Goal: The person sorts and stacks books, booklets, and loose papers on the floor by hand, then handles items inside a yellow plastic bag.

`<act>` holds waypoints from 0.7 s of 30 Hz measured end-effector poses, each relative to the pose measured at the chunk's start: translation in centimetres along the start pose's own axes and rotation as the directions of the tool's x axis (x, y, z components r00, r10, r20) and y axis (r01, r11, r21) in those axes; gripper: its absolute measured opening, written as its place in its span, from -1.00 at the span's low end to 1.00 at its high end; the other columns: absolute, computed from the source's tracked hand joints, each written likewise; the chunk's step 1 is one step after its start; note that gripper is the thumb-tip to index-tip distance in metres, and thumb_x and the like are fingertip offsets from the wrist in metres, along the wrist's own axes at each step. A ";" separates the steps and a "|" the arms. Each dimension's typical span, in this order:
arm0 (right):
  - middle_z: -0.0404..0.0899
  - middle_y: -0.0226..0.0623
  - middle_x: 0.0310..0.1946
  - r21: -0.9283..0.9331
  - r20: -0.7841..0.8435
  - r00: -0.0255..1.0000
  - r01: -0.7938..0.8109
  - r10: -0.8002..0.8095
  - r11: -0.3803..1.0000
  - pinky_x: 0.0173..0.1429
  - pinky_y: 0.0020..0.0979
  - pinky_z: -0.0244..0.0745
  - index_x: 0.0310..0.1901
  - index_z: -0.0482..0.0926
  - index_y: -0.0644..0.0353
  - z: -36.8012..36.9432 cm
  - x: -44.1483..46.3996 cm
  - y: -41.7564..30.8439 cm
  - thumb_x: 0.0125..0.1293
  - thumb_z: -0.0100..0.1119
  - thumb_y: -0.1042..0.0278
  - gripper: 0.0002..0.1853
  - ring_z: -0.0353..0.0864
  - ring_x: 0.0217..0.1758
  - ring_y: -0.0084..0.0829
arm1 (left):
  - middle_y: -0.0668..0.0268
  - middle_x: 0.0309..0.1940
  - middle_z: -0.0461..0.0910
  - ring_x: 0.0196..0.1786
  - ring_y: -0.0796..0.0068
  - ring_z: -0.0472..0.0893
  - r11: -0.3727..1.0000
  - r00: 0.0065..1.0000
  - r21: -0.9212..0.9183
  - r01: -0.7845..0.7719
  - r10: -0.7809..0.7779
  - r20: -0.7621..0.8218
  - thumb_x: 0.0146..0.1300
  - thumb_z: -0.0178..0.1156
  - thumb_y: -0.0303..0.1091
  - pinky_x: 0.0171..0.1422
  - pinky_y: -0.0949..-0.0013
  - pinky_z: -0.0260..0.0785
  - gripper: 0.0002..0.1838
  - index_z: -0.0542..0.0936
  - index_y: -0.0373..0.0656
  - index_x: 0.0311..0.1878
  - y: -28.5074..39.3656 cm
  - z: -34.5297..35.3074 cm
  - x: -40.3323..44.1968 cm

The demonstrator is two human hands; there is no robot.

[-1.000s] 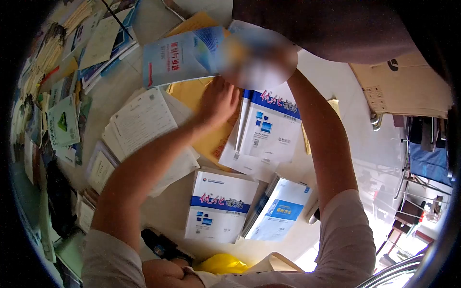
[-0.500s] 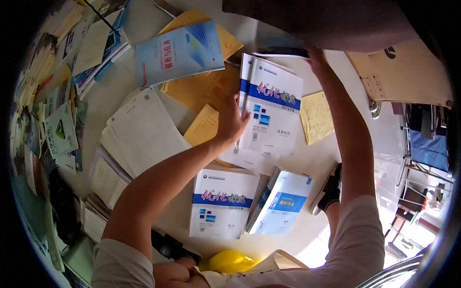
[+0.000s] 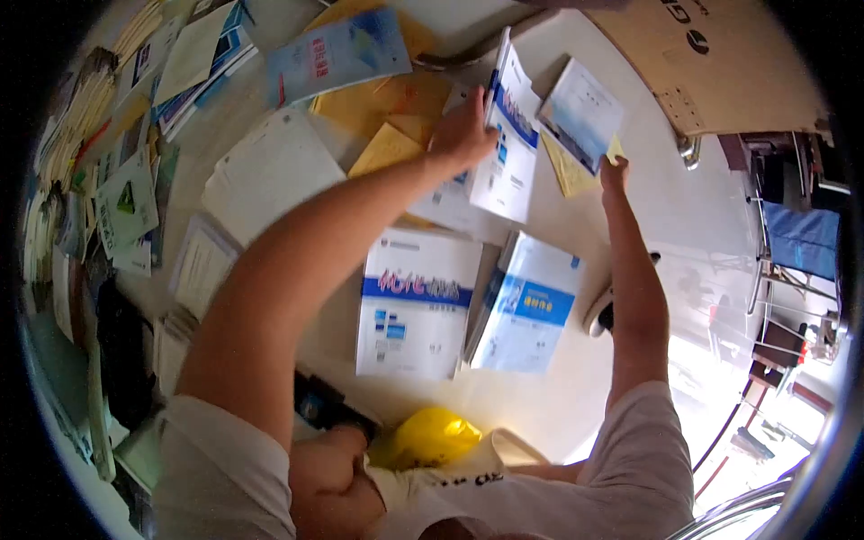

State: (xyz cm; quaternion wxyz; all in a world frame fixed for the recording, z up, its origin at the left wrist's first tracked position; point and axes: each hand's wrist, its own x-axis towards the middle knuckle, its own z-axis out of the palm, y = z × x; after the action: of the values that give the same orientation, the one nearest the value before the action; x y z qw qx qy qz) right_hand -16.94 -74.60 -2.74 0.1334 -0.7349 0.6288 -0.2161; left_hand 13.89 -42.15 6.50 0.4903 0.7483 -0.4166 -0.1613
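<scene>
My left hand [image 3: 466,135] grips the left edge of a white workbook [image 3: 511,157] with a blue band, which is lifted and tilted. Closed on the lower right corner of a pale blue-grey book [image 3: 583,112] is my right hand [image 3: 615,173]. Under that book lies a yellow paper [image 3: 569,171]. Nearer to me, a similar white workbook [image 3: 416,346] lies flat beside a stack with a blue-and-white cover [image 3: 531,315]. Brown envelopes [image 3: 382,103] lie left of my left hand, with a light blue book [image 3: 337,56] on them.
Loose white papers [image 3: 270,175] lie at the left, beyond them piles of books and papers [image 3: 126,202]. A cardboard box [image 3: 711,72] stands at the upper right. A yellow bag [image 3: 432,436] lies close to my body. A metal rack [image 3: 774,297] is at the far right.
My left hand has raised and tilted the white workbook. My right hand has come down and toward me with the blue-grey book, now over the yellow paper.
</scene>
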 end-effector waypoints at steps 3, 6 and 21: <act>0.67 -0.17 -0.22 0.095 -0.041 0.980 0.196 -0.193 0.976 0.02 -0.19 0.54 0.13 0.50 0.11 -3.3 -7.4 -5.7 0.30 0.27 0.06 -0.54 0.65 -0.06 -0.31 | -0.08 0.29 0.30 0.23 0.02 0.47 0.964 0.994 -0.263 -0.022 0.050 0.101 0.21 0.21 -0.46 0.27 0.08 0.43 -0.15 -0.04 -0.12 0.48 2.0 -3.2 0.0; 0.63 -0.34 -0.09 0.773 0.360 0.921 -0.202 -0.153 0.601 0.05 -0.22 0.56 0.11 0.53 0.03 -0.6 -15.1 -8.7 0.39 0.18 -0.01 -0.61 0.62 0.00 -0.39 | 0.06 0.22 0.40 0.18 0.17 0.53 0.934 0.972 -0.355 0.040 0.046 0.231 0.22 0.21 -0.46 0.19 0.10 0.47 -0.29 0.10 -0.11 0.39 5.6 -11.6 -3.7; 0.65 -0.15 -0.03 0.547 0.835 0.532 -0.830 -0.139 0.107 0.07 -0.29 0.67 0.19 0.45 0.28 -16.7 -51.5 -24.4 0.27 0.43 0.19 -0.44 0.68 0.00 -0.31 | 0.22 0.09 0.60 0.13 0.39 0.60 0.718 0.805 -0.367 0.592 -0.499 0.321 0.32 0.32 -0.33 0.22 0.28 0.50 -0.44 0.38 -0.13 0.35 8.2 -25.8 -33.8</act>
State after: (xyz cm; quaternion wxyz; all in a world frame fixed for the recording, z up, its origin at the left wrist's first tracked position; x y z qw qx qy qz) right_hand -9.90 -18.50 15.49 0.8410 -0.2939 0.4126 -0.1898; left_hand 6.58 -1.68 19.98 0.5356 0.6833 -0.1739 -0.4647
